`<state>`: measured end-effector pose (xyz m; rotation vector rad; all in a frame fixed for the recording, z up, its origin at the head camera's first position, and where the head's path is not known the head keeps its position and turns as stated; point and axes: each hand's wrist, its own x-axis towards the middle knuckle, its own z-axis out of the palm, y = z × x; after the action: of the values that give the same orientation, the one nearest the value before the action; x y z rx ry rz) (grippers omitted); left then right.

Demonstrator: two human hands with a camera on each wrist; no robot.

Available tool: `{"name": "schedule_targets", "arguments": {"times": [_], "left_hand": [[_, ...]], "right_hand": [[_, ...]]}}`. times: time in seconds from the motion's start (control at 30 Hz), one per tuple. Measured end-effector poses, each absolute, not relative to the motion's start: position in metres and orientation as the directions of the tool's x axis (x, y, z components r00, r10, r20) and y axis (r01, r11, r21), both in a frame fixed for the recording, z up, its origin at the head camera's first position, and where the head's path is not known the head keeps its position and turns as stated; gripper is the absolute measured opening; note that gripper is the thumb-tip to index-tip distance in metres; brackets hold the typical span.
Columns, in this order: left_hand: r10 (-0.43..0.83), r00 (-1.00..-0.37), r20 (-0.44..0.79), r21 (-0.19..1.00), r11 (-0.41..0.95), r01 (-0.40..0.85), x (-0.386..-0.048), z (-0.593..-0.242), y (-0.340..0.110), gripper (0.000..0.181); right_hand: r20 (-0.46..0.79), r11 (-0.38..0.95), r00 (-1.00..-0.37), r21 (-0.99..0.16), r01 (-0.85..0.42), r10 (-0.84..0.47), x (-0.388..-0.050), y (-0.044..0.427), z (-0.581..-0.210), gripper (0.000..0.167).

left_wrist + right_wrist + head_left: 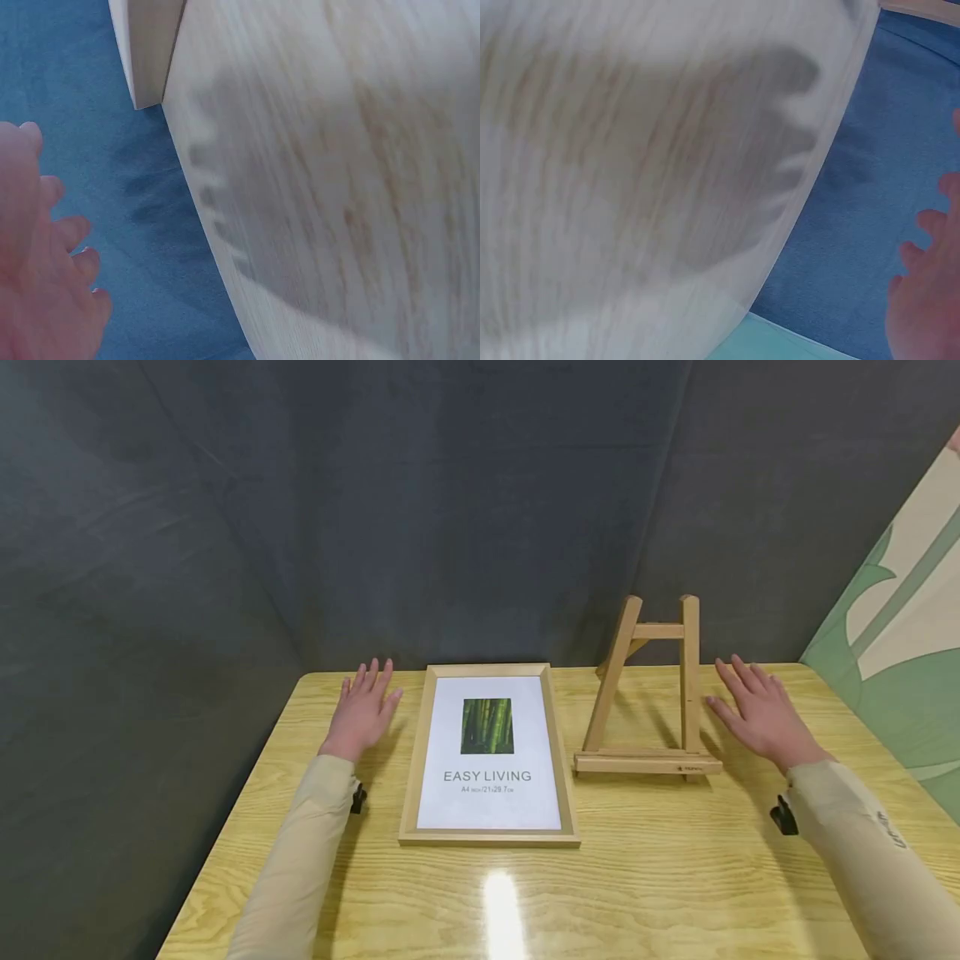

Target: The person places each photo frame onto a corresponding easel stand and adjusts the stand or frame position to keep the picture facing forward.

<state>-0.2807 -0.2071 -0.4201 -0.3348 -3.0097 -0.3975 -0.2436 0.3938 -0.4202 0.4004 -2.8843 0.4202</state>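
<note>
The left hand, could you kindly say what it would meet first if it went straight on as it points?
The left hand would probably meet the creased, dark blue-grey backdrop first, passing beside the rectangular, light-wood picture frame, though depth is unclear.

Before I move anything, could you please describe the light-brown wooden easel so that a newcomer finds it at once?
On the yellow wooden table before the dark cloth backdrop, find the rectangular wooden picture frame. Between it and the person's right hand is the wooden easel. Unlike the frame lying flat, it stands up, with two front legs, a crossbar and a ledge.
</note>
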Motion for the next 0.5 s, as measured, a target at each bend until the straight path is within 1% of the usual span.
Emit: {"name": "schedule_targets", "arguments": {"times": [0.23, 0.33, 0.5], "left_hand": [[0.205, -0.969, 0.136, 0.349, 0.906, 0.241, -0.278, -0.413, -0.208, 0.064], [0.211, -0.967, 0.146, 0.436, 0.863, 0.254, -0.276, -0.408, -0.209, 0.064], [0.195, -0.971, 0.135, 0.614, 0.753, 0.236, -0.274, -0.400, -0.210, 0.063]], "right_hand": [[0.275, 0.903, -0.932, -0.292, -0.314, -0.235, -0.248, 0.393, -0.418, 0.067], [0.273, 0.880, -0.937, -0.361, -0.310, -0.219, -0.248, 0.393, -0.413, 0.068], [0.234, 0.798, -0.956, -0.535, -0.276, -0.174, -0.245, 0.391, -0.402, 0.066]]}}
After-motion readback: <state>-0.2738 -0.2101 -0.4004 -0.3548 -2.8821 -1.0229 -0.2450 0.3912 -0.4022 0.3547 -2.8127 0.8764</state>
